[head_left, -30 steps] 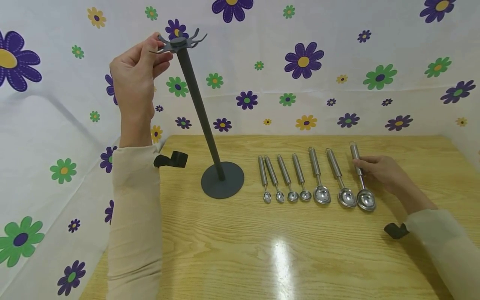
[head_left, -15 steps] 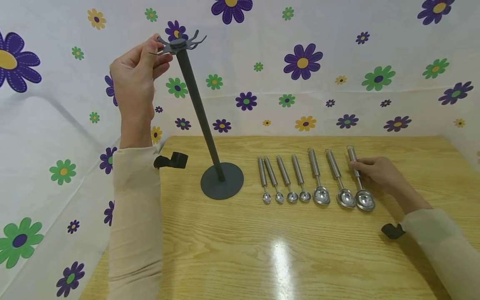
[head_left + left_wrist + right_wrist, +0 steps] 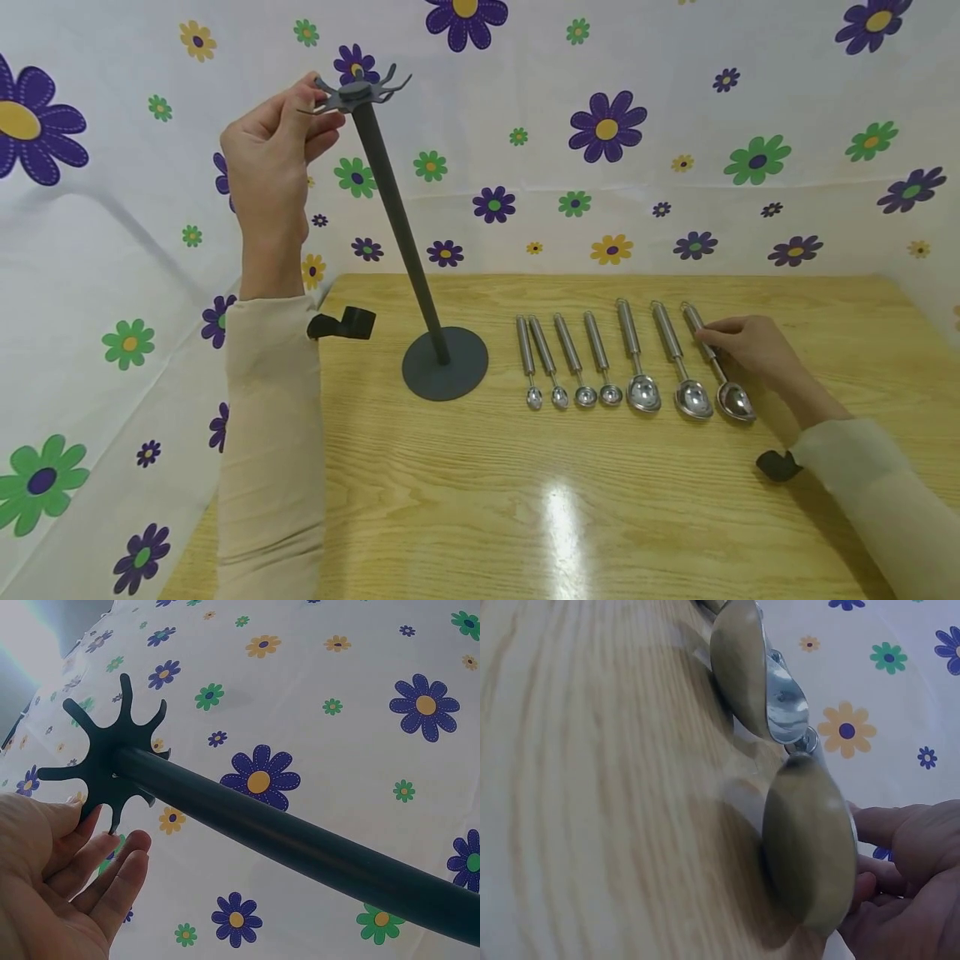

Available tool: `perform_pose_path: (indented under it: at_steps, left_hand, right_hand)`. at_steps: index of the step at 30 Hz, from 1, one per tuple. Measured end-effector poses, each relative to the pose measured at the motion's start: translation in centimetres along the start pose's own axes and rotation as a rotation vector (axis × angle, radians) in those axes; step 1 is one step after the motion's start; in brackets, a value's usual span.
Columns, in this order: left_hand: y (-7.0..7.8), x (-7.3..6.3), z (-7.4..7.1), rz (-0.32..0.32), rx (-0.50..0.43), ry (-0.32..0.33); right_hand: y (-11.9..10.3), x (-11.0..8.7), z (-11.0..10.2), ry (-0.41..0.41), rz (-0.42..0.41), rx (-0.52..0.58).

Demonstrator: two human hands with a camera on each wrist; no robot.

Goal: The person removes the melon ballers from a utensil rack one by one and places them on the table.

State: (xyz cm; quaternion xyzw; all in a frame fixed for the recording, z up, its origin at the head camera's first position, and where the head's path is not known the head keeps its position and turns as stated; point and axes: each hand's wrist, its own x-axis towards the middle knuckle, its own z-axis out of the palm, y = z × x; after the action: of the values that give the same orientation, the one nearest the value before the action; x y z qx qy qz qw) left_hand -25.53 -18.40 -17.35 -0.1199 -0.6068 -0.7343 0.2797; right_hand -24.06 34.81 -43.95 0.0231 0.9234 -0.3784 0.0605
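Note:
My left hand [image 3: 272,154] is raised at the top of a dark grey hook stand [image 3: 390,187], thumb and fingers pinching one of its prongs. In the left wrist view the stand's pole [image 3: 300,832] runs down to the right from the ring of prongs. Over the table, my right hand [image 3: 753,350] grips the handle of the rightmost steel scoop [image 3: 735,402]. This scoop slants, its handle top to the left and its bowl tipped on its side. Its bowl [image 3: 808,844] hides part of the right fingers in the right wrist view. Immediately left lies another large scoop [image 3: 693,400].
Further left, several steel scoops lie in a row, from a large one [image 3: 643,393] down to small ones [image 3: 534,397]. The stand's round base [image 3: 450,375] rests on the wooden table [image 3: 465,500]. A flower-patterned cloth [image 3: 645,200] hangs behind and at the left.
The right hand has shifted slightly left, swinging the handle top of the rightmost scoop left and toward me. Its bowl has turned from facing up onto its side. The left hand stays put.

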Motion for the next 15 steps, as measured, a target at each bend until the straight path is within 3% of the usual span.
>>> perform_pose_path:
  at_steps: [10,15]
  left_hand:
    - [-0.1,0.3,0.4,-0.032,-0.046,0.017]
    - [-0.1,-0.4,0.8,-0.053,-0.039,0.057]
  right_hand:
    - [-0.1,-0.5,0.1,0.043,0.032,0.018]
    - [-0.6,-1.2,-0.4,0.061,0.039,0.074]
